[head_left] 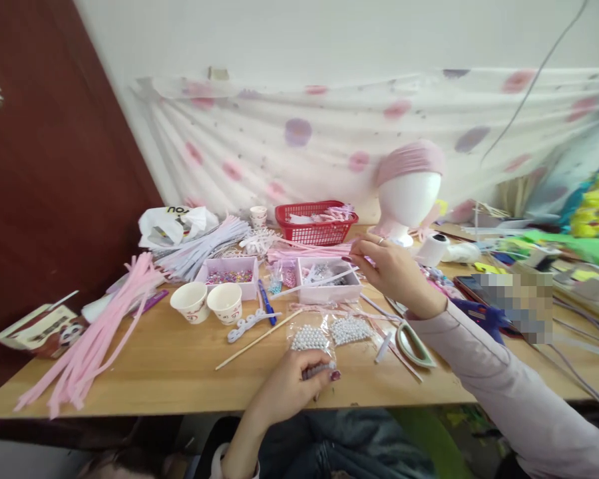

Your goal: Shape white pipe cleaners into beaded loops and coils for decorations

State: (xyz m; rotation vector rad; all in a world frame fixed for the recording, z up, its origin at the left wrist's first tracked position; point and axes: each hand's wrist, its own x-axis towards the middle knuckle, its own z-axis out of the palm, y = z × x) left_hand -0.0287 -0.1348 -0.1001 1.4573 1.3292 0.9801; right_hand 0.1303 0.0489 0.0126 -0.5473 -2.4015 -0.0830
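Observation:
My left hand rests at the table's front edge with its fingers curled around a small grey piece, just below two bags of white pearl beads. My right hand reaches out over the table and pinches the end of a pink pipe cleaner from a bundle lying in front of the red basket. Below that hand sits a white compartment box of small trinkets.
A long bundle of pink pipe cleaners lies at the left. Two paper cups, a box of coloured beads, a blue pen, a wooden stick, a foam head with pink band and a blue glue gun crowd the wooden table.

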